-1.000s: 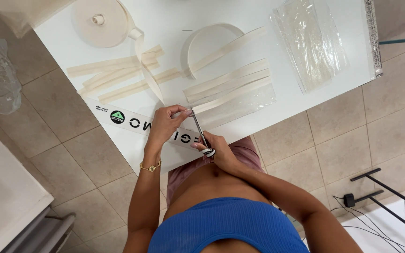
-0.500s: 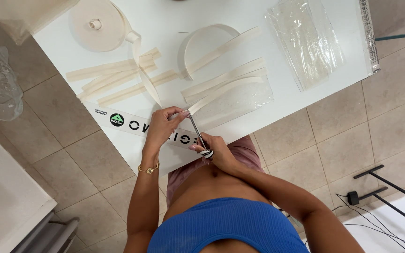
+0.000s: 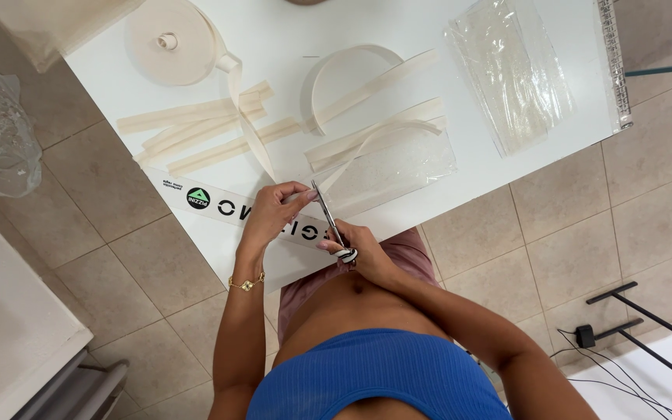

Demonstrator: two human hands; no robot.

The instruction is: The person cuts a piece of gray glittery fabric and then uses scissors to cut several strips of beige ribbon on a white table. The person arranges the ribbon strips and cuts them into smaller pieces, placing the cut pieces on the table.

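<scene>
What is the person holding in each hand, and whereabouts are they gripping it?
The right hand holds scissors by the looped handles. The left hand pinches the cream ribbon strip near its end, beside the blades.

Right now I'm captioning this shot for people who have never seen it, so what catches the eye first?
At the white table's near edge, the right hand works scissors against cream tape pinched by the left hand. Behind them lie cut cream strips, with a big tape roll at the far left corner and clear plastic bags on the right.
</scene>
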